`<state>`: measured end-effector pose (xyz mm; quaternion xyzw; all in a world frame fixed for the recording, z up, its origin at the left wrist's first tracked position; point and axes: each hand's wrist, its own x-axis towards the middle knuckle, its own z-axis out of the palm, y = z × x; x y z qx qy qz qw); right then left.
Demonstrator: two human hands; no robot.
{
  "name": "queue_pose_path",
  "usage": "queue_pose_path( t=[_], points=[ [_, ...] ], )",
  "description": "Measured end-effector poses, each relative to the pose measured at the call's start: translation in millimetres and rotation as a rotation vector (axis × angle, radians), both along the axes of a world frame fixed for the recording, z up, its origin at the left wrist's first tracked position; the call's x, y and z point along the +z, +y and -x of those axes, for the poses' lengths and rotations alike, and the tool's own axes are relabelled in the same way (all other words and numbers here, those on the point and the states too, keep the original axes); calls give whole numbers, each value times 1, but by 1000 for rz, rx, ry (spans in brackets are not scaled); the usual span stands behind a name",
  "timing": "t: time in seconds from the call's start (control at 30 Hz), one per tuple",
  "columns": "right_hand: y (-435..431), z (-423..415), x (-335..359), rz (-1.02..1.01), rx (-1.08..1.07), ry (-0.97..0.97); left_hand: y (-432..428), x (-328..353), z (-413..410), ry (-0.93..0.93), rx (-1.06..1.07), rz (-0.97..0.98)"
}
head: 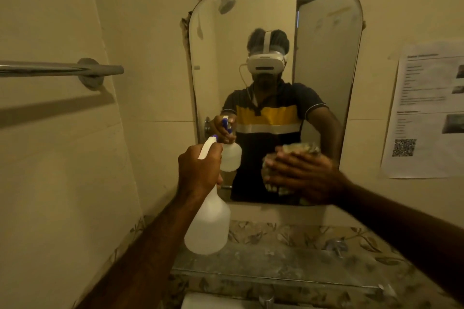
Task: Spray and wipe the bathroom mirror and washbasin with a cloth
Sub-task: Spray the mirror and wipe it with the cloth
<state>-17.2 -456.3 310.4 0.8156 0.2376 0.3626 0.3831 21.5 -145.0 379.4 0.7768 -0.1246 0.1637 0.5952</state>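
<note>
Dim yellowish light, soft overall blur, wide-angle bending at edges

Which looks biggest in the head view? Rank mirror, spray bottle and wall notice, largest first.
1. Rounded-corner wall mirror.
2. White printed paper notice, cut off by the frame edge.
3. Translucent white plastic spray bottle, near the camera, so it looks bigger than it is.

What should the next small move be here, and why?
Probably slide the right hand with the cloth upward across the mirror. The hand presses the cloth flat against the glass near its bottom edge, while streaks show near the upper right corner. The left hand holds the spray bottle to the left of the cloth, so it should not block that path.
</note>
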Motion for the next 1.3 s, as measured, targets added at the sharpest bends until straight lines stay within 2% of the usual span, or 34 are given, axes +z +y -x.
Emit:
queue_pose_path(
  t=[0.13,0.23,0.33,0.4,0.5,0.57,0.7,0.77,0.83,0.9,0.93,1.03,1.1,1.13,1.23,1.3],
  points=[
    [0,-1,116,-234,-31,-162,-9,10,5,-13,-29,35],
    [17,-9,207,-533,-53,-385,-18,23,4,-30,-50,63],
    [49,-24,261,-741,-106,-519,-22,40,-1,-53,-32,61],
    [71,-37,269,-733,-122,-513,-20,49,-4,-65,-22,69],
    [96,-53,237,-563,-61,-445,-10,50,-11,-71,-9,82],
    [109,-62,188,-411,-8,-311,-3,40,-16,-78,10,67],
    [116,-70,36,-89,16,95,5,11,-19,-31,12,14],
    [106,-64,-24,-16,23,170,8,-1,-20,-9,5,-2],
    [99,-58,-40,20,6,182,13,-8,-21,20,-5,-10],
    [95,-60,-10,72,33,136,19,-8,-21,33,-11,-5],
    [98,-62,18,20,21,94,22,-5,-21,31,-13,-1],
    [113,-74,132,-335,12,-155,31,10,-22,18,0,52],
    [129,-75,196,-483,-8,-333,36,19,-26,6,9,97],
    [137,-77,219,-530,-43,-359,39,23,-28,-1,14,108],
    [155,-85,248,-605,-80,-380,46,27,-36,-14,19,132],
    [160,-95,232,-525,-34,-382,49,26,-37,-20,20,136]
  ],
)
